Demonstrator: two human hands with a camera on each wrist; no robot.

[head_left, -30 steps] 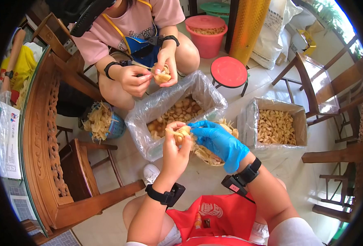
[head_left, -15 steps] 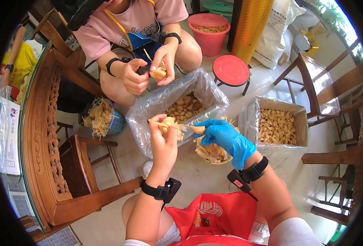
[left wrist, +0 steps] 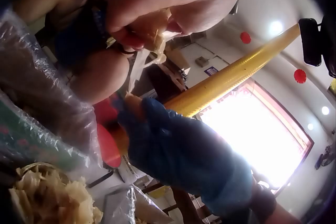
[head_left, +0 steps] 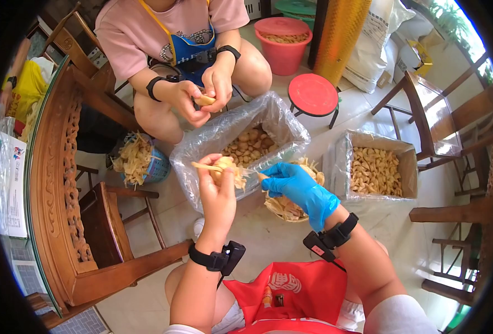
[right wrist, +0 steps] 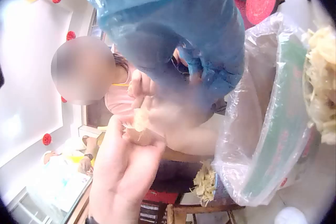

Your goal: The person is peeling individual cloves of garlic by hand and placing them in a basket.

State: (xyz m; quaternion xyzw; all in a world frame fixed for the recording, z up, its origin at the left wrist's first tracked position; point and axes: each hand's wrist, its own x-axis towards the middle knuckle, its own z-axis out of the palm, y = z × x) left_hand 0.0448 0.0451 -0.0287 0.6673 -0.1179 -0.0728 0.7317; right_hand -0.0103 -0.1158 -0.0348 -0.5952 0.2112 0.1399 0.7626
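In the head view my bare left hand (head_left: 217, 192) grips a partly peeled garlic bulb (head_left: 224, 170) by its stalk side, with loose papery skin hanging off it. My right hand (head_left: 303, 192), in a blue glove, pinches a garlic clove (head_left: 262, 177) at its fingertips, a short gap to the right of the bulb. The left wrist view shows the clove (left wrist: 135, 106) between the gloved fingers, with a pale strip of skin (left wrist: 138, 70) between clove and bulb. Both hands are above the near side of a plastic-lined box (head_left: 188, 167) of garlic bulbs.
A basket of garlic skins (head_left: 285, 209) stands under my right hand. Further right is a lined box of loose cloves (head_left: 374, 172). Opposite, a seated person (head_left: 174, 61) handles garlic; a blue basket of skins (head_left: 156, 167) and a red stool (head_left: 313, 96) stand nearby.
My hands were together at the bulb and have moved apart, a clove now in the gloved fingers. The left hand has shifted left with the bulb. The other person's hands have drawn together.
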